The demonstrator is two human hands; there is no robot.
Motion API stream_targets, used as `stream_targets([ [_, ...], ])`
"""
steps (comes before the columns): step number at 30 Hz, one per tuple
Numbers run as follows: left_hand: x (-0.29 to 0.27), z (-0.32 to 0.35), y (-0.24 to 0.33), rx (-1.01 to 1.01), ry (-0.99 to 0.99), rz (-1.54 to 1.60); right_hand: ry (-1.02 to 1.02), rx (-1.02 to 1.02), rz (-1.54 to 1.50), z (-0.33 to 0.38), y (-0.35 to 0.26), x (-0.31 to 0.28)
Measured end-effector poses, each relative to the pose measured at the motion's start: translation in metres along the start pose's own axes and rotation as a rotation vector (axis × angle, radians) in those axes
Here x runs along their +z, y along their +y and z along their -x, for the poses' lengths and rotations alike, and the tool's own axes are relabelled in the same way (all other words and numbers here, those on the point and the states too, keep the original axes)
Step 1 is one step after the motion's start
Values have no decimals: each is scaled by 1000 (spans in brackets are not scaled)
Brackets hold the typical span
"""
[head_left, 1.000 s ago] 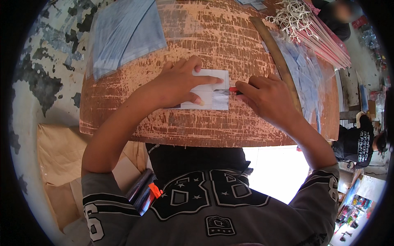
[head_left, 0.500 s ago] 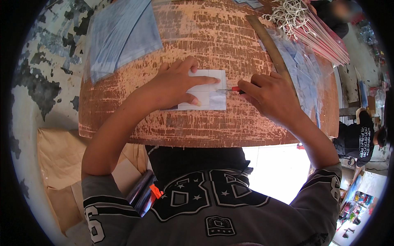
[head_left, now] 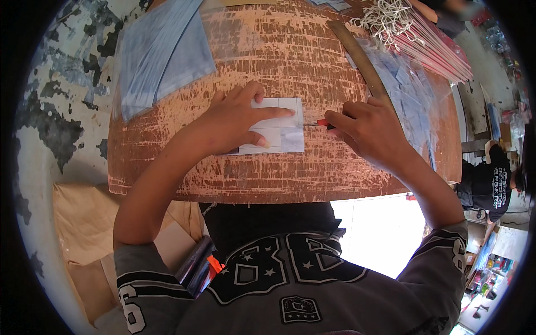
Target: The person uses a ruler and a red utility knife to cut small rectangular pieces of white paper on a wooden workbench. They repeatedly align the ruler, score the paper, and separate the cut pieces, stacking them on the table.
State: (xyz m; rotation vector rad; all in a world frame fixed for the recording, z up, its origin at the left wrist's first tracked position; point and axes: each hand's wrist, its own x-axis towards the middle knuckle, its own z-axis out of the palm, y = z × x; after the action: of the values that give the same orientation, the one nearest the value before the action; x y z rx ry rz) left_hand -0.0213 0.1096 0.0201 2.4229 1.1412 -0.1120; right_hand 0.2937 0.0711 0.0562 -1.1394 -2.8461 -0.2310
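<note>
A small white sheet [head_left: 291, 118] with thin ruled lines lies on the worn wooden table, with a greyish, shiny patch at its lower right. My left hand [head_left: 237, 120] rests over its left part, fingers spread, index finger and thumb pressing on the sheet. My right hand [head_left: 363, 125] is closed around a slim metal-tipped tool with a red handle [head_left: 322, 123]. The tool points left, its thin tip at the sheet's right edge; the exact kind of tip is too small to tell. Part of the sheet is hidden under my left hand.
Clear bluish plastic sleeves [head_left: 167, 61] are stacked at the far left. A long brown strip [head_left: 360, 58] lies beyond my right hand, beside more plastic pieces [head_left: 405, 84]. Pink sticks with white strings [head_left: 424, 42] lie at the far right. Another person [head_left: 486, 184] is at the right.
The tool in my right hand has slid right, its tip going from over the sheet to its right edge. My left hand still presses the sheet. The view has shifted slightly.
</note>
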Motion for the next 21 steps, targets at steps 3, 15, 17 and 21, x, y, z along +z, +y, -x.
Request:
stream_targets([
  [3, -2, 2, 4, 1, 8, -21, -4, 3, -12, 1, 1, -1],
  [15, 1, 2, 2, 8, 29, -17, -51, 23, -29, 5, 3, -2],
  [17, 2, 3, 2, 3, 37, -33, -49, 27, -40, 4, 3, 1],
  [21, 0, 2, 4, 2, 29, -13, -61, 41, -23, 7, 4, -1],
])
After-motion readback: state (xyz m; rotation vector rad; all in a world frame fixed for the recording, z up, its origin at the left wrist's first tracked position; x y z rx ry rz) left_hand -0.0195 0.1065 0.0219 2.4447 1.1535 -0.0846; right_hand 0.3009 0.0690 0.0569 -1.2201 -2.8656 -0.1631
